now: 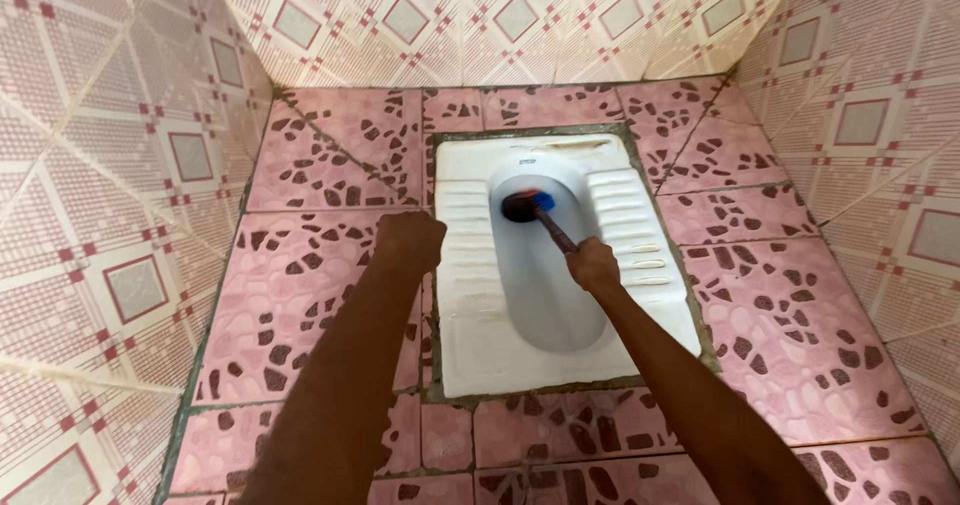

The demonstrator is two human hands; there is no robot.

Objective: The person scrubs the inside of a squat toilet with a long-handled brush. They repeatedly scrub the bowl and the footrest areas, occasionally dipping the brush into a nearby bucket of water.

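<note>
Tiny tiled stall here: pink pebble-pattern floor (320, 295), pale walls (100, 165) with little red-and-grey squares closing in on three sides. Set into the floor in front of us is a white squat pan (470, 295), ribbed footrests on either side of the bowl.

Our right hand (593, 265) is clamped round the handle of a brush (528, 207). The handle runs up and away from the fist at a slant, and the dark round head, with a bit of blue on it, sits down at the far end of the bowl, right about where the drain would be. We reckon the slanted grip is what lets the head get down to the bowl surface while the fist stays above the rim near the right footrest.

Our left hand (410, 240) is balled into a fist with nothing we can see in it, hanging over the floor just off the pan's left edge. It looks like it's just out there for balance, well clear of the bowl.

Nothing much else around: no bucket or bottle in view. The walls are near on both sides, so there's little elbow room, and our own forearms cover part of the near floor and the pan's front corners.
</note>
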